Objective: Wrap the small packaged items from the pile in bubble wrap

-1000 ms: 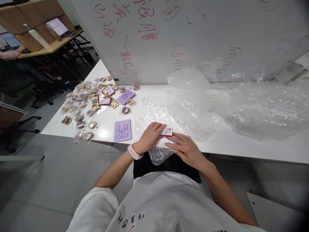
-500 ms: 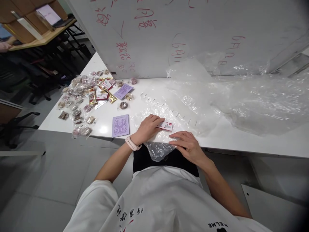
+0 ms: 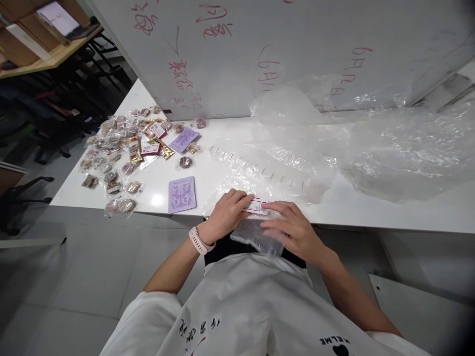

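Observation:
Near the front edge of the white table point(image 3: 356, 210), a small flat white box with red edges point(image 3: 256, 205) lies on clear plastic bubble film point(image 3: 237, 175). My left hand point(image 3: 228, 212) is closed over the box's left end, its fingertips on top. With the index finger, my right hand point(image 3: 297, 230) reaches the box's right end; its other fingers are spread and partly blurred. Below the hands, a flap of the film point(image 3: 256, 237) hangs over the table edge towards my lap.
Left of the film lies a purple patterned card point(image 3: 181, 194). Many small wrapped snacks point(image 3: 111, 143), gold packets point(image 3: 135, 149) and another purple card point(image 3: 184, 140) cover the table's left end. A large crumpled plastic sheet point(image 3: 401, 153) spreads right, below a whiteboard point(image 3: 304, 44).
The box has come closer to the table's front edge along with my left hand. My right index finger has moved from the film onto the box's right end.

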`<state>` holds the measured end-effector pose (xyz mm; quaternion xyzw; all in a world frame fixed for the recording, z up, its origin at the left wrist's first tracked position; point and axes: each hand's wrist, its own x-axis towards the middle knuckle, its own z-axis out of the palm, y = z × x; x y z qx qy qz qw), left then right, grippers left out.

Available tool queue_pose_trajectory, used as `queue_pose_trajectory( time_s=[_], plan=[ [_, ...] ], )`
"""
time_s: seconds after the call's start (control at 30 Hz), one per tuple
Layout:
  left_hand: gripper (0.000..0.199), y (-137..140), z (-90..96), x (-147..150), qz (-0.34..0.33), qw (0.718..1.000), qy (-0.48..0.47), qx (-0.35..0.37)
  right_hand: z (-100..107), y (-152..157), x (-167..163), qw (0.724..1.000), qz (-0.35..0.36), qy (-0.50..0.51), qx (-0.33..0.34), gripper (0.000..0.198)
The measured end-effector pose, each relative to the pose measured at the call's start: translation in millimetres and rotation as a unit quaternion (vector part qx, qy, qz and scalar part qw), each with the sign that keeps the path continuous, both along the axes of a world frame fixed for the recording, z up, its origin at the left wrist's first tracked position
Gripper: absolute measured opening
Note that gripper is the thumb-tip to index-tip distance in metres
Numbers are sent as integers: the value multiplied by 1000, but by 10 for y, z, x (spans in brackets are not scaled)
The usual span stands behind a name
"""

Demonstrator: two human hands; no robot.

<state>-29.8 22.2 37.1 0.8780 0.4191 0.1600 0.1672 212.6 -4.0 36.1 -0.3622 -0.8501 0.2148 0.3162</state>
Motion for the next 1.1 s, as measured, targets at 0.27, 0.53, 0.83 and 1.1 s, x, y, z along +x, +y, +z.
queue_pose_trajectory(
  time_s=[0.27,0.53,0.83,1.1],
  plan=[
    [62,194,286,-309,-4,962,-137,-235,-74,560,-214,970,-162,53,-176,32],
    [49,215,166,-106,171,956,-145,-191,-160,644,-265,960,-250,-13,-126,40],
    [37,148,177,-87,140,986,-54,-69,-240,339,-300,986,-83,-112,96,33],
    [40,-89,105,63,35,997,21,66,-211,376,-223,993,-17,-107,37,44]
  ],
)
